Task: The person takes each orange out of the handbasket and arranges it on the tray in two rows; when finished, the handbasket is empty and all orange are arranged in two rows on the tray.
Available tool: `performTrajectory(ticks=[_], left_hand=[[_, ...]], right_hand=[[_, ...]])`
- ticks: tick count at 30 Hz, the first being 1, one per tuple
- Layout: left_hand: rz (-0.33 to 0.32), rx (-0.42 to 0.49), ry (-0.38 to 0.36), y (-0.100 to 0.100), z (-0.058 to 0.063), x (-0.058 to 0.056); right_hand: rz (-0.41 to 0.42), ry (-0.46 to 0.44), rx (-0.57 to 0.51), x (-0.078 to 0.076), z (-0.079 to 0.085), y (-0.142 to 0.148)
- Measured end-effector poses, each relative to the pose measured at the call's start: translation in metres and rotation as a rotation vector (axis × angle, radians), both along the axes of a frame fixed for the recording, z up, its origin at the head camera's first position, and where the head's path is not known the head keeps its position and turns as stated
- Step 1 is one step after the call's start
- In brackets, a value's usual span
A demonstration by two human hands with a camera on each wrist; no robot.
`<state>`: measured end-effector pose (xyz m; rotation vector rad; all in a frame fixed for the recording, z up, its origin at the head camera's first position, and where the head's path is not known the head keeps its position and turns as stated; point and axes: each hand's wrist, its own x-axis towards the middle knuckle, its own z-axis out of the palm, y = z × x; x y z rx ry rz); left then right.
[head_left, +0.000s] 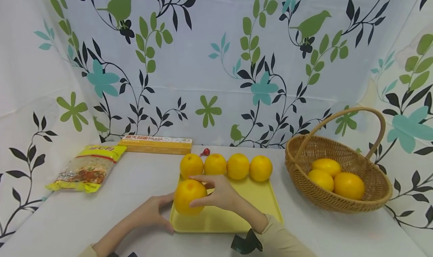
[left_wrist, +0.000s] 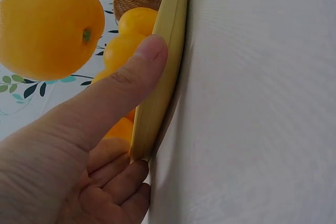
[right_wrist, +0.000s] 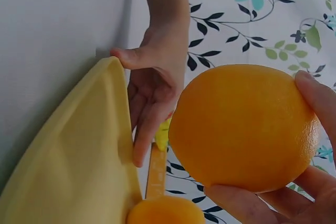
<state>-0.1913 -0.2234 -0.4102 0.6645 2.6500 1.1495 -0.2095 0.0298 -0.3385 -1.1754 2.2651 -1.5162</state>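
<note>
My right hand (head_left: 221, 193) grips an orange (head_left: 188, 198) between thumb and fingers, above the left part of a yellow tray (head_left: 230, 221). In the right wrist view that orange (right_wrist: 241, 129) appears apart from the tray. Along the tray's far edge sits a row of several oranges (head_left: 238, 166). My left hand (head_left: 152, 212) is at the tray's left side, thumb near the front corner. Its thumb (left_wrist: 123, 82) touches the tray wall (left_wrist: 165, 72) in the left wrist view, with the fingers spread apart from the thumb along the edge.
A wicker basket (head_left: 372, 204) with a tall handle stands at the right, holding three orange-yellow fruits (head_left: 349, 185). At the back left lie a pasta box (head_left: 155, 146) and a yellow food bag (head_left: 89, 168). A small red object (head_left: 205, 152) lies behind the oranges. Patterned cloth hangs behind.
</note>
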Motion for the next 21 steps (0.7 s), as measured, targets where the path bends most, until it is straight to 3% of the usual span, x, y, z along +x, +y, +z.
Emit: performTrajectory(ticks=[3,10,21], left_hand=[[-0.005,0.003,-0.010,0.000,0.000,0.000],[-0.014,0.006,-0.014,0.000,-0.001,0.002],[-0.020,-0.006,-0.007,0.000,0.001,0.001]], right_hand=[[0.002,-0.021,0.011,0.000,-0.006,-0.002],[0.032,0.054,0.080,-0.002,-0.018,-0.008],[-0.011,-0.007,0.113,-0.004,-0.032,-0.011]])
